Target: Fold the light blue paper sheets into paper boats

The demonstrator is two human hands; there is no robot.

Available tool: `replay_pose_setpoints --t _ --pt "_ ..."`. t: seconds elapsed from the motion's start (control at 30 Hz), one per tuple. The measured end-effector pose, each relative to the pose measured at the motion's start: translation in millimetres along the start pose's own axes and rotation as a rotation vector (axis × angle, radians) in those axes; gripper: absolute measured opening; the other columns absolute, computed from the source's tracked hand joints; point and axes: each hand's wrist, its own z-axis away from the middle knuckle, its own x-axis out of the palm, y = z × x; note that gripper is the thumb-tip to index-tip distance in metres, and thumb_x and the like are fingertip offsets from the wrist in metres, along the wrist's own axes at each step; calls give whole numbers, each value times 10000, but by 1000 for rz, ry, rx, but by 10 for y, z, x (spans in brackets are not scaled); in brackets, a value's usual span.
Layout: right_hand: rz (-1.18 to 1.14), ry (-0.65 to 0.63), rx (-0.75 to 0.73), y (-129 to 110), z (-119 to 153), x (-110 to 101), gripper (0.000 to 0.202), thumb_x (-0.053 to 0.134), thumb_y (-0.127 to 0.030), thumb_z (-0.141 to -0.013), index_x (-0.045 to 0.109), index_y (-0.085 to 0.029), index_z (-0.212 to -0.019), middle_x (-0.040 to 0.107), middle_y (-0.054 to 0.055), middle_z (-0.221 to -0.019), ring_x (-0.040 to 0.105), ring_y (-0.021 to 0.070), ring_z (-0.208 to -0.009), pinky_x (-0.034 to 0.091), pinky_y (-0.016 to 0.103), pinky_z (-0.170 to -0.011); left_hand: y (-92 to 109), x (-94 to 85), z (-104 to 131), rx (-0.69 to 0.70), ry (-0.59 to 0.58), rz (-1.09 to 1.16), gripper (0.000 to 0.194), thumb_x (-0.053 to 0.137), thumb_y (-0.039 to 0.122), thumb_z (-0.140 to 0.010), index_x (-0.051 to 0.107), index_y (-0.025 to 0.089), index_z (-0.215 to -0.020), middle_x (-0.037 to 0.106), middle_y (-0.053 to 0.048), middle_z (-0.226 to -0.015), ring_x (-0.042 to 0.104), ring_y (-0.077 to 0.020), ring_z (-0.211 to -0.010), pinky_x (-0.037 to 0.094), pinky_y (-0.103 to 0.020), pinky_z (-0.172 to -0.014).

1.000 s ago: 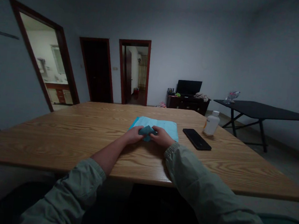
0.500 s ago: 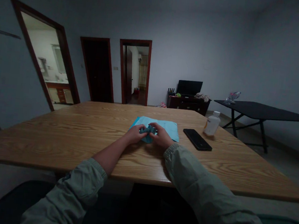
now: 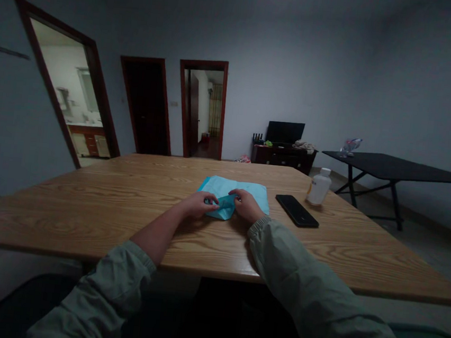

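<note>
A light blue sheet, creased and thin, lies on the wooden table in front of me. Its near part is raised and folded between my hands. My left hand pinches the left side of this darker blue folded part, fingers curled round it. On the other side my right hand grips the upper right of the same part between thumb and fingers. Whether the folded part is joined to the sheet behind it cannot be made out.
A black phone lies right of the sheet on the wooden table. Beyond it stands a capped white bottle. A black folding table is at the right, and a TV stands at the back wall.
My left hand has moved left and my right hand slightly right, so they are farther apart. The bunched blue piece between them is now spread wider and flatter.
</note>
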Motion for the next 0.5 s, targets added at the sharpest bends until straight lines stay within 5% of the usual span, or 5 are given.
replay_pose_setpoints --t 0.33,0.5 --pt "-13 -21 -16 27 -1 28 388 478 -52 -770 708 -194 -1048 650 85 -1063 593 197 -990 429 322 -950 13 -16 78 -59 -119 36 452 727 474 -668 726 171 -1002 533 25 -552 434 -104 -496 310 -208 -466" --pt "-42 -39 -46 15 0 19 399 480 -42 -760 710 -186 -1052 636 96 -1083 591 201 -1015 424 334 -975 34 -22 71 29 -50 -38 392 732 434 -676 732 191 -984 595 -9 -713 481 -117 -593 387 -230 -556"
